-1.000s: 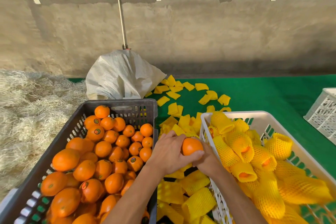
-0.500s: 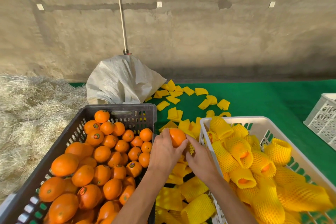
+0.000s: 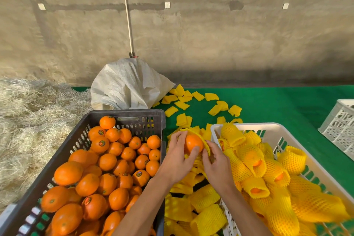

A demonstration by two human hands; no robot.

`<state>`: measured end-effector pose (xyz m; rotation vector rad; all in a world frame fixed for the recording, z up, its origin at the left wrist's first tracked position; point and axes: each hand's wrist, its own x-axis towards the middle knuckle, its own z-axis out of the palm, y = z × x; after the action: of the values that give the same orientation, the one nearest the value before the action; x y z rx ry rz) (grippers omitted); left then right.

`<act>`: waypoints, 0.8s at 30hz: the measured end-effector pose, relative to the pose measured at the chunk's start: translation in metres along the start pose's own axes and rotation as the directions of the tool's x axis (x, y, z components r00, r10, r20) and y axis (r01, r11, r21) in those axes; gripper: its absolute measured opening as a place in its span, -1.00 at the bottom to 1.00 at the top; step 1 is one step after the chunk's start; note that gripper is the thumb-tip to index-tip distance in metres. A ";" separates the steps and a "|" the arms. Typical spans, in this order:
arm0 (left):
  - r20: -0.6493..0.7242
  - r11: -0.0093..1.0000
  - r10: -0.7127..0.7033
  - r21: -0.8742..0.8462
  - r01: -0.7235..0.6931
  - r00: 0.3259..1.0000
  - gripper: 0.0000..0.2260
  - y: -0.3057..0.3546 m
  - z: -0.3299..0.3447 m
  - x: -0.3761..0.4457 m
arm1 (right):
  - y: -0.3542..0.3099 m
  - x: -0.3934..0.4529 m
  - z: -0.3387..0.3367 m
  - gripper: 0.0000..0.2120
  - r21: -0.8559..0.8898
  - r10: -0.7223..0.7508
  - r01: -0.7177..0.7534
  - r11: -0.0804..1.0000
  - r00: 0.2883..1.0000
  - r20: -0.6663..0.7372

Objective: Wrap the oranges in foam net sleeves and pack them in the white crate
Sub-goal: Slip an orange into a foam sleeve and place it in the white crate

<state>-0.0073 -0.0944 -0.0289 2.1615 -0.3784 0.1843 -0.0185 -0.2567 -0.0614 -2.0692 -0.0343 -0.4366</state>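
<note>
Between the crates at mid-frame, left hand (image 3: 177, 161) cups the firm, smooth orange (image 3: 193, 142) while right hand (image 3: 217, 166) seemingly pinches the soft, stretchy sleeve (image 3: 206, 143) rim.

Two bare forearms came up from bottom edge of frame, no sleeves visible on either. Left hand (image 3: 177, 161) and right hand (image 3: 217, 165) both ungloved. No watch, ring, band or wrist strap seen on either arm. Nails short, unpainted as far as could be told. Elbows & upper arms cut off by frame, so clothing above couldn't be seen.
</note>
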 end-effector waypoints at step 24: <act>0.227 0.958 -0.164 -0.196 0.210 0.960 -0.04 -0.008 -0.005 0.009 | 0.008 0.006 0.000 -0.70 0.335 0.097 -0.134 0.933 0.987 0.127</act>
<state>0.0036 -0.0877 -0.0300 1.9880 -0.2944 -0.1864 -0.0117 -0.2615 -0.0661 -1.7374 -0.0493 -0.2261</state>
